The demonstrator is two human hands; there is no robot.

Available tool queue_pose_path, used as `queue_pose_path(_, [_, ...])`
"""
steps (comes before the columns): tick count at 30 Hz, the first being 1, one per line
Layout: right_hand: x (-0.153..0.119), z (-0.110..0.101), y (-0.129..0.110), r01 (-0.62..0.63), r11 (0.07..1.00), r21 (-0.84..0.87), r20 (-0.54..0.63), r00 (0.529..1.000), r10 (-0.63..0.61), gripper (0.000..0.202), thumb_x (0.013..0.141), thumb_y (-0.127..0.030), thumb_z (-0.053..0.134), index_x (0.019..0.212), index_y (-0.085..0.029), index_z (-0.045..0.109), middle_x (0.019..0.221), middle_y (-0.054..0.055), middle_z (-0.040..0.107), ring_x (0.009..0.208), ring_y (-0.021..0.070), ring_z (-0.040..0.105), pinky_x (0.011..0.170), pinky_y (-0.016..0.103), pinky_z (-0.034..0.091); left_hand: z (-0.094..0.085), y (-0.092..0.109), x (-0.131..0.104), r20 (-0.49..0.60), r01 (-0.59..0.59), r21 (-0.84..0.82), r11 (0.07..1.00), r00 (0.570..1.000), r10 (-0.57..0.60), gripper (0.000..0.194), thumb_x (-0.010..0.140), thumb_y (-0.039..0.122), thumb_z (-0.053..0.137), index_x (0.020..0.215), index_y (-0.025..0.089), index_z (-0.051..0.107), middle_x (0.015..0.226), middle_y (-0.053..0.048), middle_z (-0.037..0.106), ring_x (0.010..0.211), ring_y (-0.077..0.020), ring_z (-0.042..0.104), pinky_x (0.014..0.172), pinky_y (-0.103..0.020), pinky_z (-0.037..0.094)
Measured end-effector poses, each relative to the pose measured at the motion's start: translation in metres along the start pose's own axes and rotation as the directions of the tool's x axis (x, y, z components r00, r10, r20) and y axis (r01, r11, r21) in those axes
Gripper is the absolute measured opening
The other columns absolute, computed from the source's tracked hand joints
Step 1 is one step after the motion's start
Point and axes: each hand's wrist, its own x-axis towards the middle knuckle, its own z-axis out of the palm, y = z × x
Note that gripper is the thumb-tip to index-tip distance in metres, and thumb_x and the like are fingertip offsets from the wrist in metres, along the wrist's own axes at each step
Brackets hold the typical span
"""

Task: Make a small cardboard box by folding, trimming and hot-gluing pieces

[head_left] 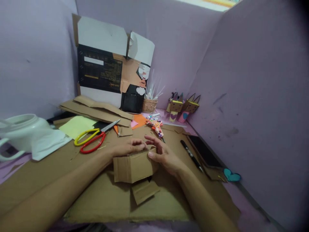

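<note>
A folded brown cardboard piece (138,166) lies in front of me on the large cardboard sheet (96,199). My right hand (165,154) grips its upper right part, thumb on the front face and the other fingers behind. My left hand (131,146) rests along its upper edge with curled fingers; whether they pinch something small is too unclear to tell. A smaller cardboard flap (145,191) sits just below the folded piece.
Red and yellow scissors (93,140) lie partly open at left, near a white pitcher (29,132). A black marker (191,156) and a dark phone (205,151) are at right. Cardboard figures (175,108) and a flattened box (100,69) stand behind.
</note>
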Motion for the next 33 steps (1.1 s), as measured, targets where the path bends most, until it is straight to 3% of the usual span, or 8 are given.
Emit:
queue_pose_path(4, [0.001,-0.004,0.002,-0.064,0.997,0.041,-0.113,0.991,0.068,0.038,0.057,-0.032,0.081,0.092,-0.022,0.07,0.096,0.002,0.06,0.082,0.0169,0.055,0.073,0.028,0.042,-0.012,0.008,-0.028,-0.284,-0.076,0.075,0.994,0.954,0.094,0.057,0.079,0.066,0.047,0.11,0.02,0.058,0.115,-0.01,0.057,0.103,-0.0256,0.051,0.08,-0.033,0.042])
queue_pose_path(5, [0.002,-0.004,0.002,-0.077,0.995,0.057,-0.123,0.989,0.084,0.036,0.057,-0.033,0.081,0.089,-0.022,0.07,0.092,0.002,0.061,0.078,0.0165,0.055,0.07,0.027,0.043,-0.013,0.01,-0.037,-0.325,-0.123,0.225,0.967,0.926,0.194,0.055,0.081,0.062,0.046,0.116,0.021,0.057,0.124,-0.011,0.054,0.112,-0.0281,0.048,0.089,-0.037,0.04])
queue_pose_path(9, [0.003,-0.002,0.004,-0.106,0.988,0.108,-0.136,0.983,0.121,0.038,0.054,-0.033,0.082,0.088,-0.022,0.068,0.084,0.001,0.064,0.073,0.0166,0.058,0.065,0.028,0.045,0.0,0.01,-0.064,-0.19,-0.138,0.776,0.615,0.879,0.437,0.079,0.065,0.048,0.072,0.134,0.02,0.044,0.14,-0.012,0.043,0.128,-0.0347,0.033,0.106,-0.048,0.024])
queue_pose_path(15, [0.006,-0.001,0.007,-0.12,0.987,0.108,-0.17,0.976,0.137,0.047,0.052,-0.039,0.083,0.092,-0.022,0.065,0.089,0.002,0.064,0.076,0.0186,0.06,0.072,0.033,0.047,0.021,0.006,-0.066,-0.104,-0.075,0.935,0.347,0.877,0.469,0.076,0.068,0.033,0.071,0.136,0.016,0.041,0.133,-0.015,0.051,0.117,-0.0347,0.043,0.098,-0.049,0.033])
queue_pose_path(20, [-0.014,-0.007,-0.006,0.033,0.988,-0.15,-0.269,0.96,-0.073,0.047,0.066,-0.047,0.074,0.108,-0.027,0.063,0.123,0.006,0.056,0.115,0.027,0.049,0.1,0.042,0.033,0.02,0.008,-0.07,-0.097,-0.11,0.929,0.354,0.849,0.519,0.073,0.072,0.036,0.067,0.136,0.017,0.037,0.129,-0.015,0.053,0.114,-0.0341,0.048,0.095,-0.049,0.036])
queue_pose_path(23, [-0.044,-0.011,-0.018,0.214,0.87,-0.443,-0.038,0.966,-0.257,0.089,0.056,-0.047,0.083,0.135,-0.033,0.043,0.146,0.006,0.036,0.135,0.0323,0.03,0.111,0.047,0.02,0.02,0.003,-0.071,-0.102,-0.133,0.917,0.377,0.834,0.542,0.074,0.071,0.036,0.068,0.135,0.018,0.037,0.131,-0.015,0.051,0.118,-0.0346,0.046,0.098,-0.05,0.035])
queue_pose_path(29, [-0.069,-0.004,-0.005,0.256,0.514,-0.819,0.196,0.966,-0.168,0.128,0.052,-0.041,0.087,0.148,-0.032,0.003,0.158,0.008,0.0,0.143,0.0341,0.002,0.114,0.054,0.013,0.026,-0.001,-0.073,-0.132,-0.185,0.823,0.537,0.857,0.498,0.078,0.075,0.031,0.065,0.141,0.021,0.026,0.142,-0.014,0.04,0.13,-0.0314,0.037,0.107,-0.049,0.031])
queue_pose_path(33, [-0.055,0.003,0.01,0.248,0.618,-0.746,0.166,0.968,-0.189,0.124,0.057,-0.046,0.083,0.148,-0.026,0.001,0.156,0.014,0.011,0.143,0.0322,0.01,0.114,0.052,0.014,0.031,0.001,-0.077,-0.167,-0.158,0.706,0.691,0.91,0.38,0.082,0.076,0.031,0.063,0.144,0.024,0.019,0.144,-0.012,0.038,0.129,-0.0297,0.041,0.106,-0.046,0.035])
